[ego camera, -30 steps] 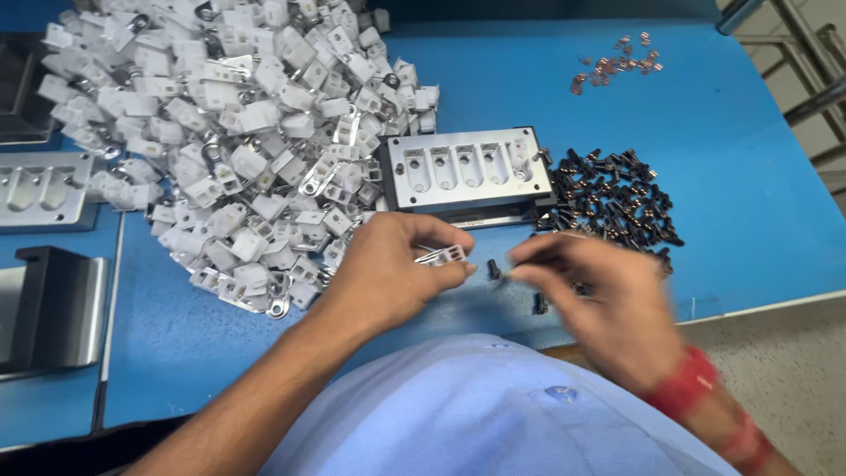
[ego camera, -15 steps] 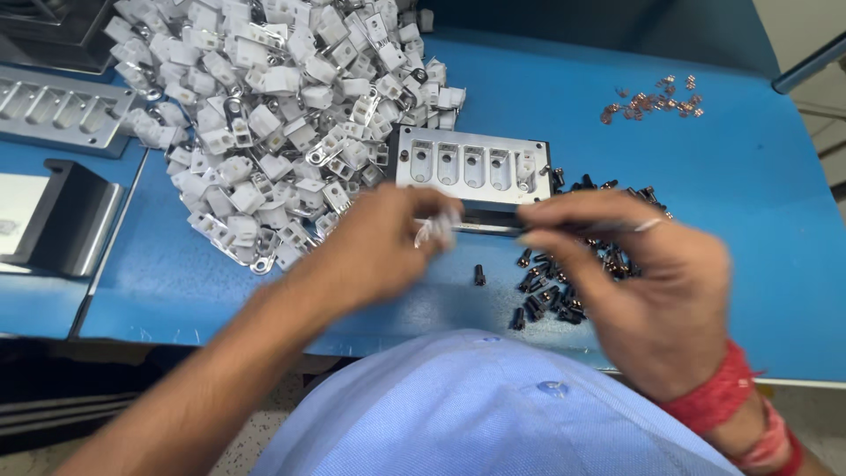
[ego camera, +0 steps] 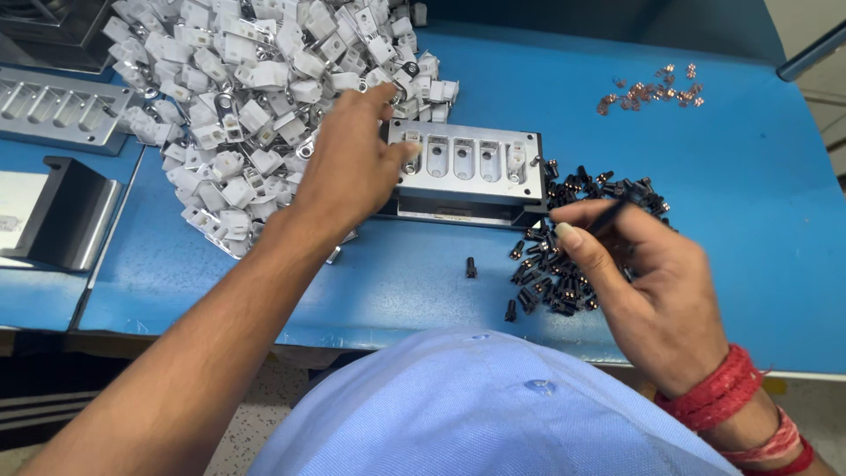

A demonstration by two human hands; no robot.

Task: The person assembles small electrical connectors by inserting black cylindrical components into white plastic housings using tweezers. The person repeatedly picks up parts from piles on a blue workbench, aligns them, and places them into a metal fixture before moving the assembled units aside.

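Our left hand [ego camera: 352, 167] pinches a small white plastic clip [ego camera: 411, 139], light, stiff, best gripped by its sides, into the metal fixture [ego camera: 467, 163]; right hand [ego camera: 634, 273] pinches a tiny black pin [ego camera: 608, 219].

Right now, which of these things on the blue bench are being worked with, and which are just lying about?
In use:
- left hand at the metal fixture block
- pile of white plastic parts
- right hand over the small black parts

Lying about:
- copper-coloured bits
- second metal fixture
- black bracket
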